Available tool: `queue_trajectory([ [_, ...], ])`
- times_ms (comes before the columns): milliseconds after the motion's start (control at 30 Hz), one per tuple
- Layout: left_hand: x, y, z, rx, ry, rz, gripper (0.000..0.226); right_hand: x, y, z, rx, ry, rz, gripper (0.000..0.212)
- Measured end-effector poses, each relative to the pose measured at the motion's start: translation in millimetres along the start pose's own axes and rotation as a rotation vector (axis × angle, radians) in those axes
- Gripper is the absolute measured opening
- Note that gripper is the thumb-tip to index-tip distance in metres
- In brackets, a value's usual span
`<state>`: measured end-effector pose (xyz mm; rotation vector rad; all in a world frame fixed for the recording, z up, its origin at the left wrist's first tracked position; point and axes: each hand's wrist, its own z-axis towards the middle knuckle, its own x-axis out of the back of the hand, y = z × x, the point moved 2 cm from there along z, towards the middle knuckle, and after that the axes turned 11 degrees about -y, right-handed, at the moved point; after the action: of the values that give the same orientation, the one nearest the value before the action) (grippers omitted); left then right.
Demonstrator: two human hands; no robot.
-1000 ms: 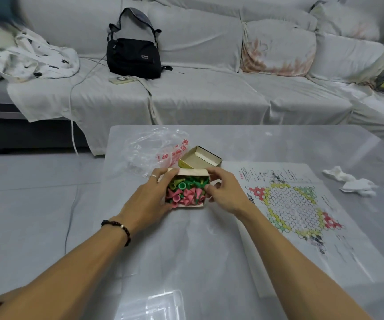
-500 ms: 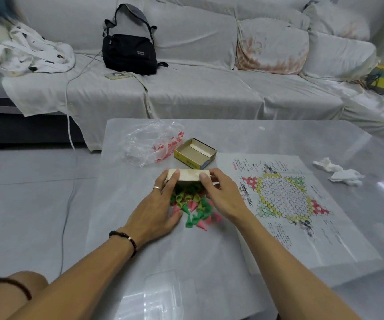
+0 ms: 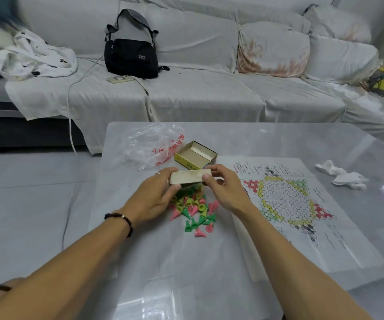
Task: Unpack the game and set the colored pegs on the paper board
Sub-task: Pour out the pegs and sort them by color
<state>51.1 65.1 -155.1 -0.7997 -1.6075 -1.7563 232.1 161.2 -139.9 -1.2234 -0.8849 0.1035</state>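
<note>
surface (image 3: pixel 232 262): glossy pale grey top, with both forearms reaching in from the near edge.
pegs (image 3: pixel 194 210): a loose heap of pink, green and yellow cones lying on the surface, just left of the board and directly under the tray; none stand on the board.
left hand (image 3: pixel 154 198): wears a ring and a dark bead bracelet; its grip is closed round the left end of the tray, thumb below and fingers on top.
right hand (image 3: pixel 224 190): its grip pinches the right end of the tray between thumb and fingers.
tray (image 3: pixel 190 177): the pale inner box, held upside down above the heap, its plain bottom facing up.
paper board (image 3: pixel 285 202): flat on the surface at right, printed with a hexagon grid and pink, green and yellow corners.
box sleeve (image 3: pixel 195 155): yellow, open side up, just beyond the hands.
plastic bag (image 3: pixel 149 146): clear with red print, crumpled left of the sleeve.
tissue (image 3: pixel 341 174): white wads, far right.
sofa (image 3: pixel 209 88): behind, draped in white cloth.
backpack (image 3: pixel 131 47): black and grey, on the sofa seat with a phone (image 3: pixel 119 79) just in front.
</note>
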Motion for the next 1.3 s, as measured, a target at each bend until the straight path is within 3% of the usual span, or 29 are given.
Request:
queue_trajectory([
  [200, 17, -1, 11, -0.053, 0.021, -0.065, 0.035, 7, -5, 9, -0.016, 0.004, 0.0, 0.023],
  [500, 15, 5, 20, -0.032, 0.066, -0.18, 0.028, 19, -9, 7, -0.026, -0.064, -0.021, 0.044],
  [667, 28, 7, 35, 0.05, 0.131, -0.355, 0.031, 22, -17, 28, -0.011, 0.006, -0.148, 0.04],
  [800, 43, -10, 43, 0.164, 0.201, -0.456, 0.02, 15, -26, 52, -0.008, -0.086, -0.202, 0.031],
  [1000, 60, -32, 33, 0.363, 0.267, -0.673, 0.026, -12, -32, 88, -0.023, -0.101, -0.367, 0.028],
  [1200, 65, -65, -1, 0.604, 0.244, -0.631, 0.031, -54, -31, 99, -0.079, -0.343, -0.475, 0.024],
  [1300, 57, -71, -9, 0.654, 0.203, -0.344, 0.033, -53, -35, 92, -0.056, -0.287, -0.497, 0.027],
])
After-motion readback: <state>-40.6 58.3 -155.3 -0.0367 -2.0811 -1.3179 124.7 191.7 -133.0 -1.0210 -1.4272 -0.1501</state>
